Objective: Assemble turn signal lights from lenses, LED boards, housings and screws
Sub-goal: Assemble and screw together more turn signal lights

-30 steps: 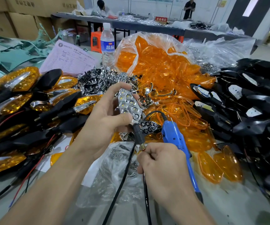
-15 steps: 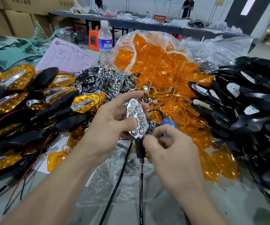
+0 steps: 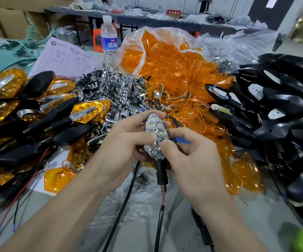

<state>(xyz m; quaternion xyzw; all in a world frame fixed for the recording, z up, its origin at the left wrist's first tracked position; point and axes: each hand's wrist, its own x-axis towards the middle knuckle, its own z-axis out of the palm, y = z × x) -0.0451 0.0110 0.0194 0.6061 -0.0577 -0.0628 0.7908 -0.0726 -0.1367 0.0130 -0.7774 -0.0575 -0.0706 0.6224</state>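
Orange lenses fill clear bag; left hand, right hand fingers both pinch LED housing.

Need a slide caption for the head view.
Left hand and right hand pinch an LED reflector unit, amid orange lenses and black housings.

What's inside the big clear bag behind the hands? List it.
Orange lenses fill the clear bag and spill from its open mouth in a heap. Anything deeper is covered by the top lenses.
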